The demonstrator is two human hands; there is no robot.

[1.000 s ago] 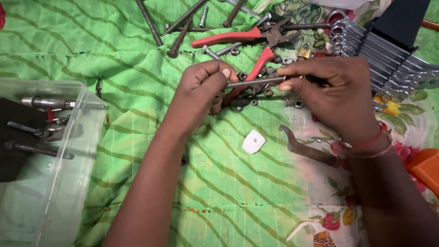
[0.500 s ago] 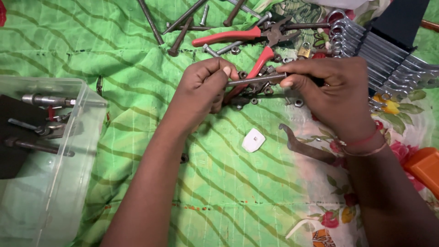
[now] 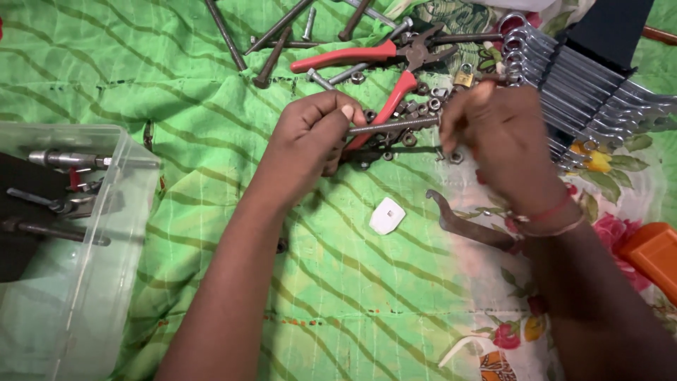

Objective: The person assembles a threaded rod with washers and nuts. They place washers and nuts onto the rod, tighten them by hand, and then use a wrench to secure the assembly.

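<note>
green cloth (image 3: 176, 85) | nuts (image 3: 416, 109), red pliers (image 3: 367, 53) crowd threaded bolt (image 3: 395, 125)

Ribbed metal threaded rod (image 3: 392, 125) over matt green cloth (image 3: 176, 85).

Green cloth (image 3: 141, 77) with wavy darker stripes covers nearly the whole view; creased, a fold running across its upper part. Cloth serves as the work surface; what lies under it cannot be told. At the cloth's right edge, a floral fabric (image 3: 620, 190) shows, pale with pink and yellow flowers and green leaves. At the cloth's left edge stands a clear plastic bin (image 3: 134, 212). At the cloth's far right edge, an orange object (image 3: 656, 254), cut off by the frame. Above the floral fabric, a dark panel (image 3: 610, 32). Light even and soft, shadows faint. No walls or windows in view.
</note>
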